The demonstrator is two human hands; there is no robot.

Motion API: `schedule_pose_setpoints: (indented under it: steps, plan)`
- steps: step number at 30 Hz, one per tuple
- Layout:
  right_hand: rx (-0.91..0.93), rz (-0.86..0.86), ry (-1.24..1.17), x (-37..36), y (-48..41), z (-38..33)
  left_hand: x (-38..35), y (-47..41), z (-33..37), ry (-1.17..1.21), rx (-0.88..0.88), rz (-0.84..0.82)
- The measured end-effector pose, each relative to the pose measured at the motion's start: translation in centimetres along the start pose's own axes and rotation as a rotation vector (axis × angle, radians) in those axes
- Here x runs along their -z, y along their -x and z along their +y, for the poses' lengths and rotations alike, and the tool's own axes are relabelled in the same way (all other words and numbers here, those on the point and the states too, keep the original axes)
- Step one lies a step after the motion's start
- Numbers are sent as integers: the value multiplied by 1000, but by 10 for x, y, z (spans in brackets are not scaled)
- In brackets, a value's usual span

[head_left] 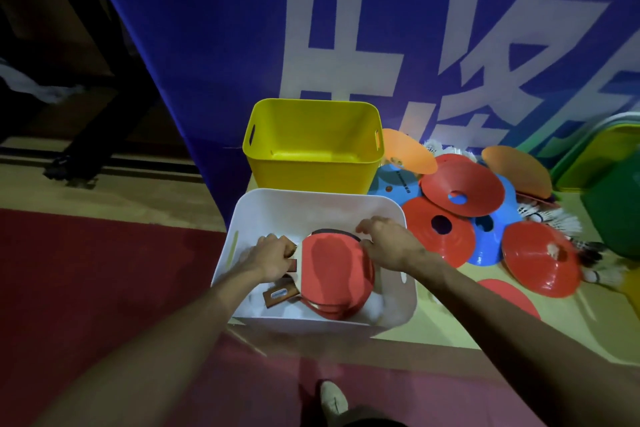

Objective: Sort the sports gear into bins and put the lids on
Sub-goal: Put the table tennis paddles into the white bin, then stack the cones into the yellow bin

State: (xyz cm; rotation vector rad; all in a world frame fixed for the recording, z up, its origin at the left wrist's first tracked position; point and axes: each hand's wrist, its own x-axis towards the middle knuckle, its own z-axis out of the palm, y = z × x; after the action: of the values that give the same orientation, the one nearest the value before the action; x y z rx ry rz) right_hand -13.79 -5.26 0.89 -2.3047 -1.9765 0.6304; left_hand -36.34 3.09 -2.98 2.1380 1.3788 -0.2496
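Note:
A white bin [311, 199] stands on the table in front of me and holds a stack of red table tennis paddles [334, 269] with wooden handles. My left hand [273, 256] grips the handle of the top paddle inside the bin. My right hand [389, 239] rests on the top paddle's far right edge, fingers bent over the rim. Behind the white bin stands a yellow bin [313, 168] with nothing in it. To the right lies a heap of red, blue and orange disc cones [460, 189]. White shuttlecocks [550, 217] lie among and behind the cones.
A green bin [616, 215] stands at the far right with green and yellow lids [588, 166] leaning behind it. A blue banner with white characters hangs behind the table. Red carpet covers the floor; my shoe [332, 397] shows below the table edge.

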Motion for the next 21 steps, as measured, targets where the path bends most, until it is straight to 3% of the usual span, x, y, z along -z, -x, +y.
schedule_pose_setpoints:
  steps: [6,10,14,21]
  plan:
    - [-6,46,-88,17,13,0,35,14,25,242,-134,123]
    - [-36,172,-188,32,30,4,52,29,57,424,-264,201]
    - [-126,297,-267,43,57,23,52,45,84,557,-358,212]
    - [-232,303,-347,47,88,81,44,51,115,631,-397,205]
